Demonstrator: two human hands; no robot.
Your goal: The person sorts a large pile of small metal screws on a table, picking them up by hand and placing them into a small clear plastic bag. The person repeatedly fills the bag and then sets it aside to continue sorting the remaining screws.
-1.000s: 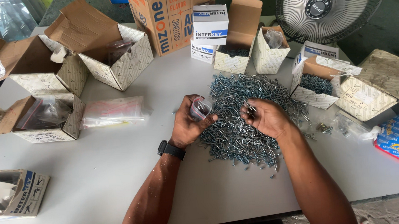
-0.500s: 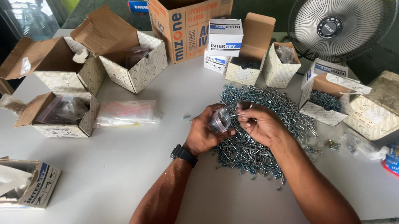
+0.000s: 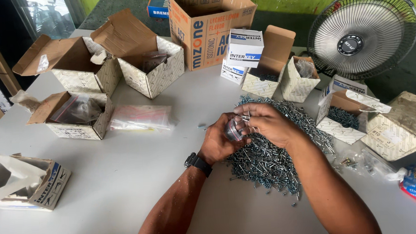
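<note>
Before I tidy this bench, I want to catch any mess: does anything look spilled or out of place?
Yes. A heap of loose screws lies spread on the table under both hands, with strays at its near edge. One lone screw lies apart, left of the heap.

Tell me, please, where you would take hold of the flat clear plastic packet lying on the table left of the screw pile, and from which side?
I would pinch the clear plastic packet at its right edge, coming from the side of the screw pile. It lies flat on the white table, so only a thin edge offers a grip, and that edge is nearest the left hand with bare table beside it.
</note>
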